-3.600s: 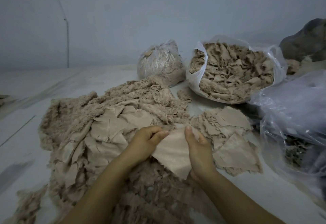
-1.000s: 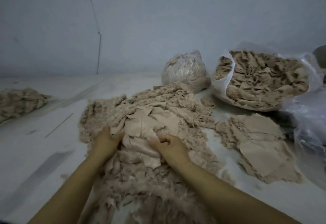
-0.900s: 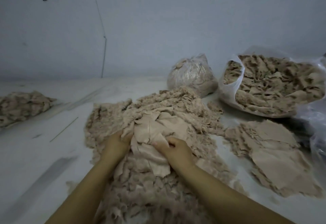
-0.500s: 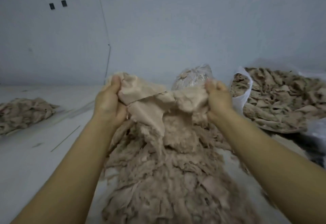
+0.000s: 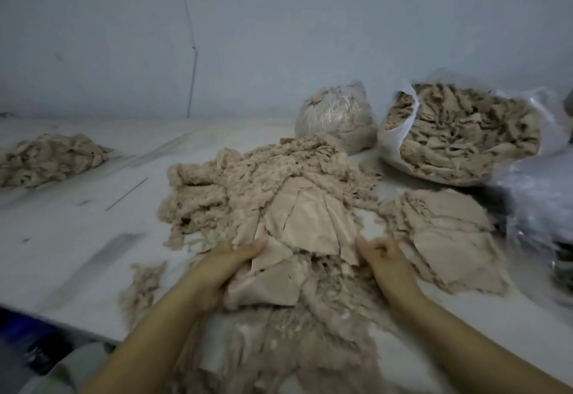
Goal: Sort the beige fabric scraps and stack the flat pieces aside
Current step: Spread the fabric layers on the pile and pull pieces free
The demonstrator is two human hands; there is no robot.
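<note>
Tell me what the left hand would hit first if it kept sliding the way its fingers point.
Probably the smooth flat beige fabric pieces on the scrap pile; the left hand already touches their edge.

Scrap heap (image 5: pixel 248 182) between left hand (image 5: pixel 226 265) and right hand (image 5: pixel 383 258); flat stack (image 5: pixel 446 232) right of right hand, open bag (image 5: pixel 459 133) beyond.
</note>
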